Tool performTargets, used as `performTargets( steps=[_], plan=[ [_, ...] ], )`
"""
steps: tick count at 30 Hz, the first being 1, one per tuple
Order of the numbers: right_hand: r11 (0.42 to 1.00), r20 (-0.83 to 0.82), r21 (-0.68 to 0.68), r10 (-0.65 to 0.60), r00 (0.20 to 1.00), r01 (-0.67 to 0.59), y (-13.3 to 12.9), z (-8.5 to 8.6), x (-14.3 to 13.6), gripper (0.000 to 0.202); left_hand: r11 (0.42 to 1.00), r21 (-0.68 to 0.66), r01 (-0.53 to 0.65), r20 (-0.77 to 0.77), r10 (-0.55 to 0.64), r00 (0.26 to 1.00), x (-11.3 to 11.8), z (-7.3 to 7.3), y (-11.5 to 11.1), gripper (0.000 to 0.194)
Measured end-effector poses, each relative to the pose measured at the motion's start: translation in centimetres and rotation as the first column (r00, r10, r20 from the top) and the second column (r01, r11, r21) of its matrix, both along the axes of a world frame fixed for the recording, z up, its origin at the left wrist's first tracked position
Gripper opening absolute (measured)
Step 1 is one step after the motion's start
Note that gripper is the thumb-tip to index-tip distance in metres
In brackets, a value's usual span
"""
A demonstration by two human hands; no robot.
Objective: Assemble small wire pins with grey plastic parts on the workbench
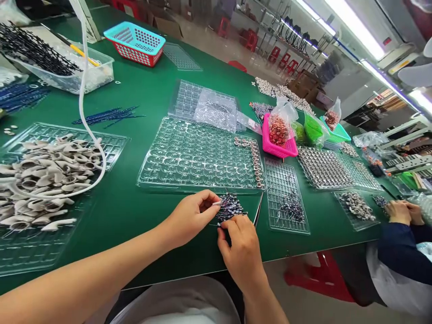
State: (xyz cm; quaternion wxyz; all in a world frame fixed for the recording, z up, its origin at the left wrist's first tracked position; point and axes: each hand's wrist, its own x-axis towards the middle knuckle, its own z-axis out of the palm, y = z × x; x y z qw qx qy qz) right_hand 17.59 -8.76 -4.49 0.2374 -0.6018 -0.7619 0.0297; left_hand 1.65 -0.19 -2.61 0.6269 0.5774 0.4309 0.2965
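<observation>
My left hand [194, 215] is closed in a pinch on a small pale part [216, 203] beside a pile of small dark wired components [231, 206]. My right hand [240, 238] touches the near side of that pile, its fingertips pressed together; what they hold, if anything, is too small to name. Just beyond both hands lies a clear compartment tray [199, 155], with small beige parts [255, 157] along its right side and far right corner. A pair of metal tweezers [258, 209] lies right of the pile.
Large beige parts [50, 175] heap on a tray at left, crossed by a white hose [82, 81]. A small tray [286, 198] and pink basket [278, 146] stand right. A cyan-and-red basket [135, 42] is at the back. A person's hands [403, 211] work at far right.
</observation>
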Motion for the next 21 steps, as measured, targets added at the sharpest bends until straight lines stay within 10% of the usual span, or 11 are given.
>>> performTargets(
  steps=[13,21],
  plan=[
    [0.999,-0.362,0.037,0.006,0.932,0.008,-0.5,0.5,0.1,0.012,1.0,-0.005,0.021,-0.006,-0.021,1.0,-0.1,0.4,-0.5,0.019],
    [0.979,-0.854,-0.199,-0.198,0.481,0.049,-1.3,-0.1,0.4,0.021,0.983,0.089,0.159,-0.08,-0.152,0.985,-0.4,1.1,-1.1,0.023]
  ],
)
